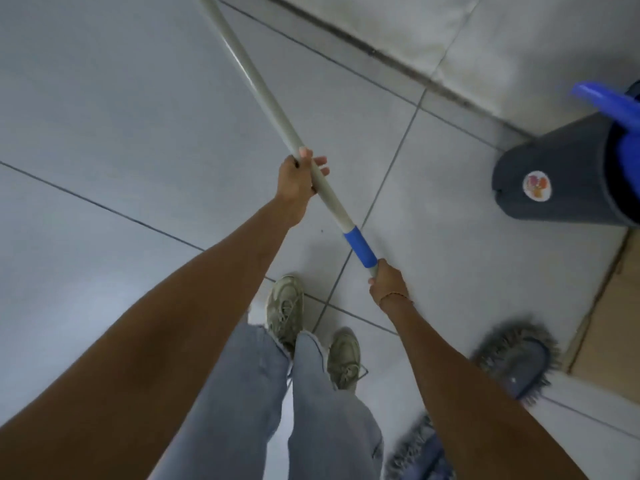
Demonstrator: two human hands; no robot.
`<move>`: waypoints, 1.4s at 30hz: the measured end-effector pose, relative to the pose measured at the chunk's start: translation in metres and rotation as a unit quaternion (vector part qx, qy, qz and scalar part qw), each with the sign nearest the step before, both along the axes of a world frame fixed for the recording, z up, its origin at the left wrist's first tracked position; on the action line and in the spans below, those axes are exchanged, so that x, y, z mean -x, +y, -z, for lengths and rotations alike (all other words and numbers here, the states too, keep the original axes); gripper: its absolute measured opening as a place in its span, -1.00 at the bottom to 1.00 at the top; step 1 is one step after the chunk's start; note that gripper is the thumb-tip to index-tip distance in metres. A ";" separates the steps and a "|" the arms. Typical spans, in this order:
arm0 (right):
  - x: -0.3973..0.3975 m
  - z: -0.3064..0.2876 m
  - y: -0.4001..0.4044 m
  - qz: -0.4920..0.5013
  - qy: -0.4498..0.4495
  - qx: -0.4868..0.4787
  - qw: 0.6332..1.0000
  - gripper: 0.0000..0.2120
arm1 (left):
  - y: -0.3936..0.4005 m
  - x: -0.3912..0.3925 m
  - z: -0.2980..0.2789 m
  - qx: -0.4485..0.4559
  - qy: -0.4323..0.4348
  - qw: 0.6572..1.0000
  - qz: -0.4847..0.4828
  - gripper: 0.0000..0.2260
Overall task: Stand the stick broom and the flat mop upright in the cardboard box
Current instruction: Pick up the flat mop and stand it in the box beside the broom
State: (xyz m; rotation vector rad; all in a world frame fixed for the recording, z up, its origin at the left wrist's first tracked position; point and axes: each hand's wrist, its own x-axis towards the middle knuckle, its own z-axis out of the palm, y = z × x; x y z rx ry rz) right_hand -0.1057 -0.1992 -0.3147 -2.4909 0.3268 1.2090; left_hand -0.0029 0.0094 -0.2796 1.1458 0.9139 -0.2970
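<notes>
A long grey pole (256, 84) with a blue collar (360, 245) runs from the top of the view down to the lower right. My left hand (298, 183) grips the grey part above the collar. My right hand (388, 282) holds the pole just below the collar. The flat mop's head (516, 358), blue with grey fringe, lies low by the floor at the lower right, partly hidden behind my right forearm. A brown cardboard box (609, 327) shows at the right edge beside the mop head. No stick broom is in view.
A dark grey bucket (554, 181) with a round sticker stands at the right, with a blue plastic part (609, 105) poking out of it. The tiled wall's base (398, 53) runs along the top right. My feet (311, 327) stand on grey floor tiles.
</notes>
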 end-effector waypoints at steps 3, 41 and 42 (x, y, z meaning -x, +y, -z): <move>0.003 -0.089 -0.010 0.045 -0.037 0.013 0.998 -0.78 | -0.016 0.003 -0.108 0.006 -0.077 0.995 0.071 -0.78; 0.103 -0.564 -0.312 0.460 -0.450 -0.157 0.749 -0.86 | -0.444 0.114 -0.736 0.011 -0.514 0.669 0.536 -0.85; 0.103 -0.561 -0.319 0.463 -0.449 -0.156 0.748 -0.87 | -0.452 0.113 -0.735 0.013 -0.511 0.669 0.539 -0.85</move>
